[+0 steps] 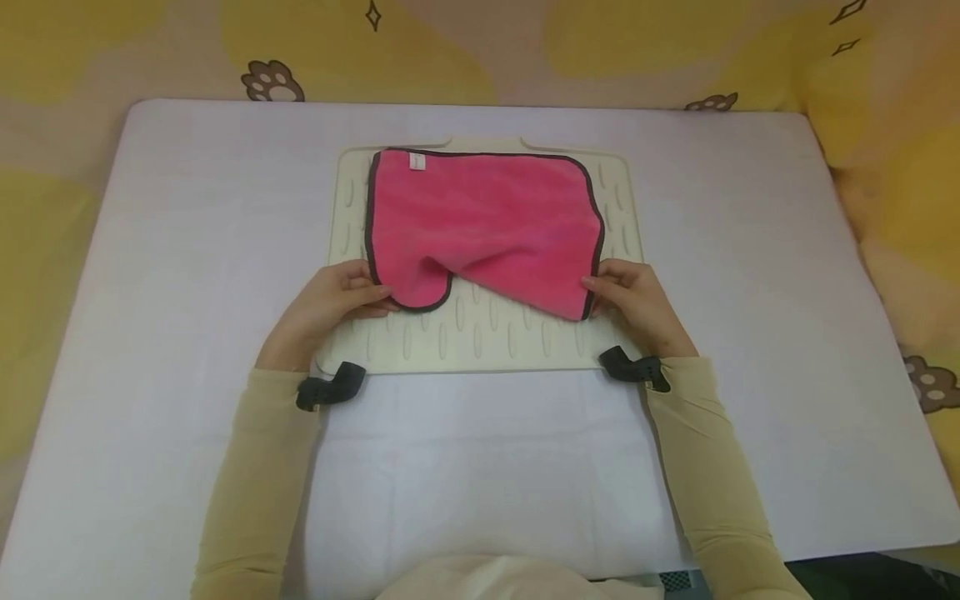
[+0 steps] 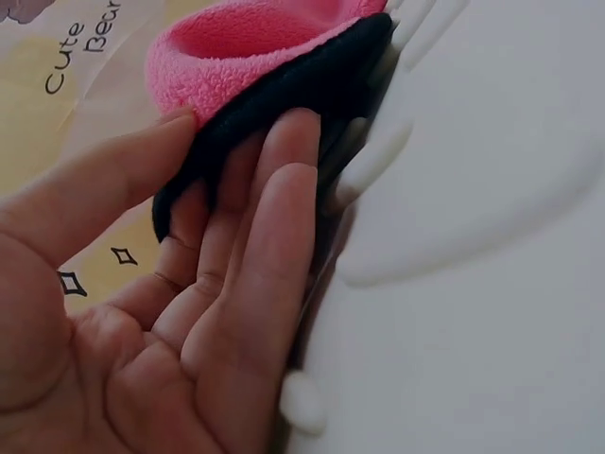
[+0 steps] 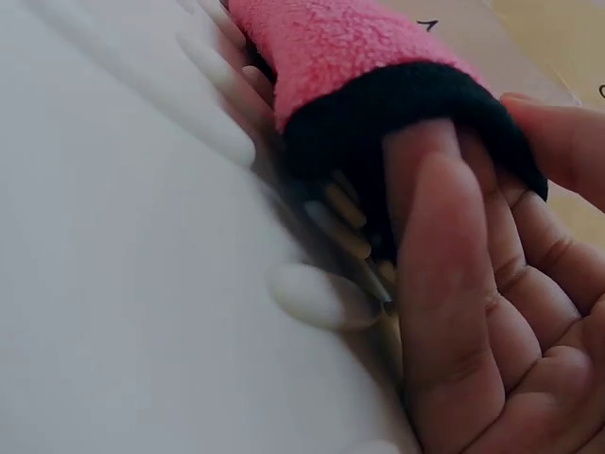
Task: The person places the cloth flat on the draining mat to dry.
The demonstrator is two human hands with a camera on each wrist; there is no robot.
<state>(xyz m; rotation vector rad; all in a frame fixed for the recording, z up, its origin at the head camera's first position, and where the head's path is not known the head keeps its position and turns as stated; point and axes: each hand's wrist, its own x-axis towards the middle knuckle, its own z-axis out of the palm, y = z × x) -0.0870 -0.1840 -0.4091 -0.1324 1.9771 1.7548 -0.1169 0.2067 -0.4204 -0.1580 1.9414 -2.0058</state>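
A pink towel (image 1: 487,200) with a dark edging and a small white label lies over a cream ridged mat (image 1: 480,350). My left hand (image 1: 345,293) pinches the towel's near left corner, thumb on top and fingers underneath. At the near right corner, my right hand (image 1: 630,296) pinches the dark edge in the same way. Between the two hands the near edge of the towel sags into a fold. Both wrist views show the dark edging (image 2: 274,90) raised over the fingers, with the pink pile (image 3: 350,47) curving above it.
The mat lies on a white table (image 1: 187,250). Yellow patterned fabric (image 1: 487,50) with paw prints hangs behind the table and along its sides. A black wrist mount (image 1: 330,387) sits on the left sleeve, another (image 1: 633,368) on the right.
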